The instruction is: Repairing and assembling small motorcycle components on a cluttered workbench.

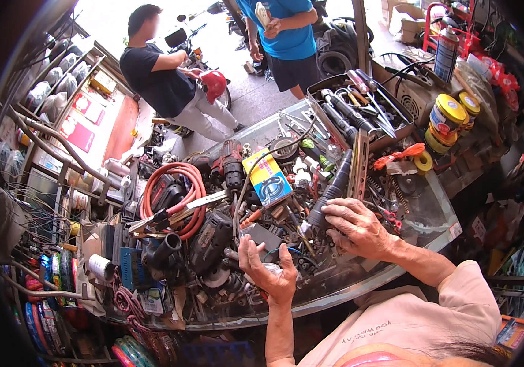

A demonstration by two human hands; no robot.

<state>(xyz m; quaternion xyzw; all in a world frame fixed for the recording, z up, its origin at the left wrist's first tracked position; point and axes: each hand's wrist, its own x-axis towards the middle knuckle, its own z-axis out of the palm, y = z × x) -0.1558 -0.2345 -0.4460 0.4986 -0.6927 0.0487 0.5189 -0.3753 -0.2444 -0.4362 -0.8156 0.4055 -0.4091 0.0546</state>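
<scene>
Cluttered glass counter [424, 214], tools, open shopfront

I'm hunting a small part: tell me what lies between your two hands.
In the head view, between the left hand and right hand lies clutter on the glass counter: small dark metal parts, too jumbled to identify.

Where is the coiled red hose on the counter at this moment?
In the head view, the coiled red hose lies left of centre on the cluttered glass counter, just left of the blue-and-yellow box.

Black tube's [330, 194] lower end under right hand [360, 229], bystander's head cut off
</scene>
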